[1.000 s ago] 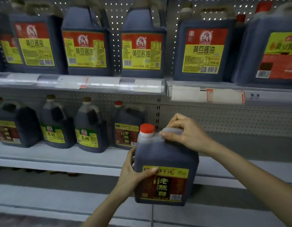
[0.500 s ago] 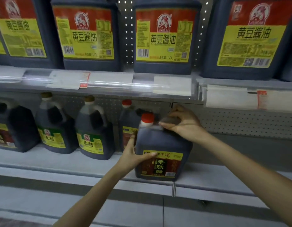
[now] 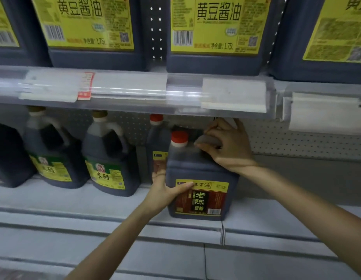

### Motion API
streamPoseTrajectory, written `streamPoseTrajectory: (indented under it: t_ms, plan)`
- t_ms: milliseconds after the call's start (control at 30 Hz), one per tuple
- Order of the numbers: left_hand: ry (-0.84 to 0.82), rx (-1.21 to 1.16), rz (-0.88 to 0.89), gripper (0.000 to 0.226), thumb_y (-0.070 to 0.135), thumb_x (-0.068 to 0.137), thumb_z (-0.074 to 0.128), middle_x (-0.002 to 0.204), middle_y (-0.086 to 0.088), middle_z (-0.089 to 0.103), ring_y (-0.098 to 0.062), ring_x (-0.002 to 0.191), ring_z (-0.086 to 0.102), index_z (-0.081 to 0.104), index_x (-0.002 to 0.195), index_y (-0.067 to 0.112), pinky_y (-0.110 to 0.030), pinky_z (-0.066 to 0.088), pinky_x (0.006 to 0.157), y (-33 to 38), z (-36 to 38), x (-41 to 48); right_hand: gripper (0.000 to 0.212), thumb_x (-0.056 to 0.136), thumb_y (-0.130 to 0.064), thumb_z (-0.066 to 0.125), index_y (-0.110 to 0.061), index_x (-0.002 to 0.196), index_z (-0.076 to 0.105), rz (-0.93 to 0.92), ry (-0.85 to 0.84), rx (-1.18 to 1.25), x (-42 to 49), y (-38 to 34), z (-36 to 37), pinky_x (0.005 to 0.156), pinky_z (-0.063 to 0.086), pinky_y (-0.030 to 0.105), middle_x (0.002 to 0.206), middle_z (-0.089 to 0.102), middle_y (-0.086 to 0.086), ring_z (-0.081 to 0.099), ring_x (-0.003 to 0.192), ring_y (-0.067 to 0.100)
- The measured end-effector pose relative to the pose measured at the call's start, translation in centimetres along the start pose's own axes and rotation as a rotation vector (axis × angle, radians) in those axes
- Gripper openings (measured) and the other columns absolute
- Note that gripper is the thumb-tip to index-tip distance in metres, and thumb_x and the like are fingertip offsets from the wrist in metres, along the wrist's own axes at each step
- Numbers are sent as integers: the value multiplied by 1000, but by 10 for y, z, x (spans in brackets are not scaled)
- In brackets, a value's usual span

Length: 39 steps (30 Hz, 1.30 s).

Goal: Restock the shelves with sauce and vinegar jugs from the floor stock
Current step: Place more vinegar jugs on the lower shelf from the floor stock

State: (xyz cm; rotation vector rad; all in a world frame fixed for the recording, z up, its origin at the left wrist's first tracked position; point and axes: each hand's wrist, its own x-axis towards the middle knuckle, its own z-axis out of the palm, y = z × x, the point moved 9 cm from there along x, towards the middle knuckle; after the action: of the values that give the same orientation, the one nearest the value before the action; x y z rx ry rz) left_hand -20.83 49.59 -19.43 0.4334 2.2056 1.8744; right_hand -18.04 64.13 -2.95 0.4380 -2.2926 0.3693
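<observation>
**Jug lands on the shelf**

The left hand (image 3: 165,194) wraps the jug's (image 3: 204,199) lower left corner, thumb across the label. The right hand (image 3: 230,146) grips its top handle. A second ago the jug hung in the air before the shelf (image 3: 74,201); now its base appears to rest near the front edge, directly ahead of a matching red-capped rear jug (image 3: 157,142). This placement looks nearly finished: probably a push back, then release. Soy jugs (image 3: 216,37) fill the shelf above.

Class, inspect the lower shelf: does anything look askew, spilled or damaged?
Nothing stands out. The red-capped vinegar jug, gripped by the left hand and right hand, stands upright on the lower shelf; no spill or damage shows.
</observation>
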Motion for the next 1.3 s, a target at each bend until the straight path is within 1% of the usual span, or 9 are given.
streamPoseTrajectory:
  t_ms: [133,267,433,533,600,700,1067,1167,1300]
  plan:
    - [109,169,61,63,66,54,78,124,11,39,-15,126,41,50,106,43,-37,40,107,8,-10,-2,48,81,-60,45,-20,80,72,6,15,-39,-3,1,0,101,30,49,95,64,0,56,93,17]
    - [91,271,117,87,82,52,67,134,3,45,-16,131,37,55,121,30,-41,38,109,14,-5,-6,52,82,-61,44,-16,81,71,23,28,-59,-4,2,0,106,19,35,95,64,0,53,91,12]
    - [85,339,146,52,43,71,74,109,20,46,12,111,31,53,114,23,6,21,89,16,-5,-6,60,81,-64,42,-12,88,71,82,21,-95,-10,4,-1,106,17,33,103,64,4,56,98,18]
    - [73,347,149,33,34,79,74,95,25,47,35,91,32,53,101,23,10,23,77,14,-4,-6,64,79,-64,42,-10,96,71,165,2,-105,-15,6,1,107,24,42,110,63,7,58,104,26]
    - [97,324,104,50,63,71,71,101,14,60,11,114,45,61,101,24,-11,35,98,3,-7,-2,63,78,-63,46,-9,97,71,229,48,-51,-21,7,-1,96,38,39,111,62,9,59,102,27]
    - [87,273,73,64,78,60,70,111,5,65,-21,110,59,62,106,36,-45,50,94,-22,-9,14,55,78,-58,61,-9,103,69,376,79,80,-29,11,-2,84,37,25,115,56,8,54,105,22]
    - [103,187,161,115,73,61,65,148,-12,29,-27,138,31,20,146,11,-49,32,112,33,0,-34,72,91,-52,51,-39,149,9,666,-168,373,-82,2,5,113,29,41,155,13,5,24,141,30]
    - [83,245,237,114,66,74,57,160,-8,0,-24,147,7,-11,151,17,-47,15,119,53,8,-56,79,90,-67,34,-36,151,-6,671,-329,126,-109,-6,-12,115,13,58,161,4,3,10,146,28]
    - [200,430,331,98,48,88,55,160,-11,-1,-30,146,7,-15,150,18,-48,14,117,75,10,-89,79,90,-68,25,-34,149,-15,725,-362,-98,-163,-12,-60,112,-5,61,161,-8,3,-4,147,28]
